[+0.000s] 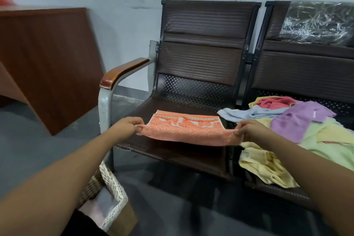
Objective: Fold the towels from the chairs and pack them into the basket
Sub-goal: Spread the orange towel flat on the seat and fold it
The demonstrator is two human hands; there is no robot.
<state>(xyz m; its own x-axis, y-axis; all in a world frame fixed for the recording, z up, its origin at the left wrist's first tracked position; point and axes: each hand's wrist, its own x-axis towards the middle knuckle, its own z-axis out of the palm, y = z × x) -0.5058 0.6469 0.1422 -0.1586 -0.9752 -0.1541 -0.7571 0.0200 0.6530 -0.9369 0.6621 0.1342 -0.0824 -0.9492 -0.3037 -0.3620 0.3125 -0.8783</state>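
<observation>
1. Pale, scuffed wall [118,25] backs two dark perforated metal chairs side by side on a grey floor [47,140]; a brown wooden desk [47,59] stands at far left.
2. On the seat of the left chair [203,44] lies an orange towel [183,130]. Its long axis runs left to right across the seat, and its patterned far edge rests on the mesh.
3. The towel's near edge is lifted off the seat and pulled taut between the hands. It lies straight ahead of both, so neither arm is clearly nearer.
4. The left hand [127,125] pinches the near left corner, with fingers curled round the cloth.
5. The right hand [249,130] pinches the near right corner in the same way.
6. Judged from this hold, the step in hand is a fold. The near edge would travel away from the person to meet the far edge, and the corners need to stay level so that the edges line up.
7. The right chair [306,67] carries a loose pile of unfolded towels [325,140]. A purple towel [298,120] lies on top, and a yellow towel [264,166] hangs over the seat's near edge. The pile's pale blue towel [249,114] spills just beside the orange one.
8. The wicker basket [113,188], lined with lace, sits on the floor at near left, below the left forearm. What it holds cannot be made out.
9. With that pile unfolded, much of the task seems to remain.
</observation>
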